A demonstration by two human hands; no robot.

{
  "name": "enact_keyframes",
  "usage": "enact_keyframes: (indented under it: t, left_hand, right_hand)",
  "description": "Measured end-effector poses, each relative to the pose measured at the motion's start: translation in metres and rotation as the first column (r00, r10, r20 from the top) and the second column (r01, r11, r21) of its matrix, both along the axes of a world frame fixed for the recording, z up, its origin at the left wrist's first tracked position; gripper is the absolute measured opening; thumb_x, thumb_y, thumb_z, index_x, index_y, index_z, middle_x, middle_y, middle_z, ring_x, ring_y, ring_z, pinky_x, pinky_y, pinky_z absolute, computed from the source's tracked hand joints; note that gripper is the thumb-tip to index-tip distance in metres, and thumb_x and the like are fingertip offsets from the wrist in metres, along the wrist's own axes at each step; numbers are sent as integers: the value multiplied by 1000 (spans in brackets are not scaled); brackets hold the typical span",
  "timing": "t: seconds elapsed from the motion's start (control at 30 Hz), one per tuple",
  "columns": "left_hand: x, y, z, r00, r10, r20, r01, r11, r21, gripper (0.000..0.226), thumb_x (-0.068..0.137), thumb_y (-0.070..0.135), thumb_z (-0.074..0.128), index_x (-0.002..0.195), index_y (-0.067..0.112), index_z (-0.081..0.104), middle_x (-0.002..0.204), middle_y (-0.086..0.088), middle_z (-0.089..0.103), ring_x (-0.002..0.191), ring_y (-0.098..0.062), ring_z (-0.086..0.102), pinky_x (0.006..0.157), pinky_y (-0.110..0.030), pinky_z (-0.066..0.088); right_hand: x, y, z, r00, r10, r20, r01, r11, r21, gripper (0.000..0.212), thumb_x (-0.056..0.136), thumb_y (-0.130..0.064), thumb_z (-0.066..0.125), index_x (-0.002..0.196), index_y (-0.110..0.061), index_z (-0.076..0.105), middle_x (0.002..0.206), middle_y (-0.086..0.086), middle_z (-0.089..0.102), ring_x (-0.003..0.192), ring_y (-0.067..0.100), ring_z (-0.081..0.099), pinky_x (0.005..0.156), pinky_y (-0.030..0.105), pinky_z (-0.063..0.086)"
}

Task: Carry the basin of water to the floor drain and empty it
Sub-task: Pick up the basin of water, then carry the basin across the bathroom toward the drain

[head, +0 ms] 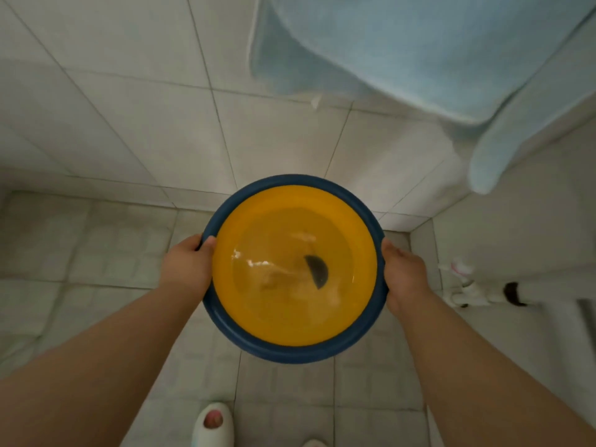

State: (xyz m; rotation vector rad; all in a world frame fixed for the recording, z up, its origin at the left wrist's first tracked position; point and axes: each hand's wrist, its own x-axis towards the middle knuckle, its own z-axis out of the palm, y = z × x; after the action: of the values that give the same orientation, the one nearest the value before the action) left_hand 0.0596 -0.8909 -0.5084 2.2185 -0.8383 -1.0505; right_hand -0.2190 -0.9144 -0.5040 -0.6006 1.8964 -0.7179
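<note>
A round basin with a yellow inside and a dark blue rim hangs level in front of me above the tiled floor. Clear water lies in it, with a dark half-moon shape near the bottom. My left hand grips the rim on the left side, thumb over the edge. My right hand grips the rim on the right side. No floor drain shows anywhere on the floor in view.
White tiled walls meet in a corner just beyond the basin. Light blue towels hang at the upper right. A white fixture with small objects stands at the right. My foot in a white slipper is on the floor below.
</note>
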Motion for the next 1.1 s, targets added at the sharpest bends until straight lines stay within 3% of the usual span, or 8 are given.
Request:
enact_keyframes:
  t: [0.3, 0.37, 0.53, 0.7, 0.8, 0.9, 1.0, 1.1]
  left_hand:
    - [41, 22, 101, 996, 83, 23, -84, 996, 5, 35, 95, 30, 42, 115, 8, 60, 104, -19, 64, 97, -37, 59, 90, -47, 48]
    - [52, 28, 117, 994, 107, 14, -107, 994, 2, 35, 96, 30, 41, 113, 7, 61, 103, -19, 65, 97, -37, 59, 90, -47, 48]
    - [81, 48, 147, 985, 169, 17, -169, 986, -6, 33, 96, 29, 40, 110, 8, 61, 75, -2, 57, 78, -24, 54, 76, -36, 43]
    - [105, 67, 167, 971, 238, 22, -238, 971, -7, 33, 96, 30, 41, 114, 9, 60, 78, -3, 57, 73, -20, 51, 76, -34, 42]
    - [121, 76, 173, 959, 282, -8, -282, 958, -42, 26, 95, 29, 42, 102, 15, 63, 88, -8, 63, 82, -25, 55, 85, -40, 48]
    - [139, 87, 178, 956, 292, 12, -292, 956, -43, 27, 95, 29, 41, 73, 24, 53, 73, -1, 56, 78, -24, 54, 76, -35, 45]
    - [156, 99, 185, 949, 314, 6, -313, 948, -49, 26, 96, 29, 40, 74, 23, 53, 72, 0, 56, 76, -23, 54, 73, -32, 42]
    - [172, 113, 191, 945, 327, 6, -327, 945, -34, 31, 96, 31, 38, 68, 29, 50, 72, -1, 57, 68, -17, 54, 68, -31, 43]
  right_hand:
    - [43, -1, 97, 986, 165, -32, -167, 985, -40, 44, 92, -40, 47, 59, -13, 54, 73, 21, 64, 74, 33, 62, 75, 41, 52]
    - [56, 2, 113, 985, 174, -22, -175, 984, -34, 42, 92, -40, 49, 63, -11, 59, 85, 25, 69, 83, 38, 66, 83, 48, 54]
    - [89, 4, 146, 963, 269, -19, -269, 963, -30, 43, 95, -40, 43, 76, -7, 65, 83, 15, 68, 85, 32, 65, 85, 45, 52]
    - [119, 4, 167, 944, 330, -17, -330, 944, -29, 42, 93, -42, 46, 73, -11, 65, 84, 16, 70, 84, 34, 66, 85, 47, 53]
    - [138, 2, 177, 936, 350, -23, -351, 934, -62, 40, 95, -37, 46, 67, -12, 62, 74, 11, 66, 76, 31, 63, 80, 42, 53]
    - [159, 6, 186, 932, 362, -32, -364, 929, -73, 40, 95, -36, 46, 67, -11, 61, 74, 12, 64, 73, 29, 61, 78, 41, 52]
    - [181, 11, 193, 926, 375, -45, -378, 924, -54, 43, 94, -37, 46, 71, -6, 64, 81, 19, 67, 74, 32, 62, 79, 42, 52]
    - [202, 15, 200, 910, 406, -84, -411, 911, -43, 48, 95, -36, 45, 93, 8, 64, 94, 25, 66, 78, 32, 61, 79, 39, 50]
